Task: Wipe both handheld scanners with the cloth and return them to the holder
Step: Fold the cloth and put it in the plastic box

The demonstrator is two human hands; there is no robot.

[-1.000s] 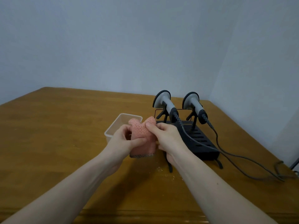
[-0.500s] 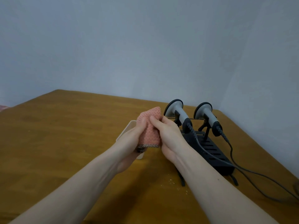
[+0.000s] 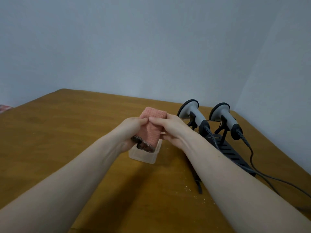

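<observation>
1. Left hand (image 3: pixel 130 132) and right hand (image 3: pixel 170 130): each grip pinches the folded pink knitted cloth (image 3: pixel 152 130) above a clear plastic tub (image 3: pixel 143 156).
2. Two grey handheld scanners (image 3: pixel 191 113) sit in the black slotted holder (image 3: pixel 230 153) on the wooden table (image 3: pixel 67 132).

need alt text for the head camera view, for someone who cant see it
Two bare hands, left hand and right hand, grip a folded pink cloth above a clear plastic container on a wooden table. To the right, two grey corded scanners sit in a black holder.
</observation>
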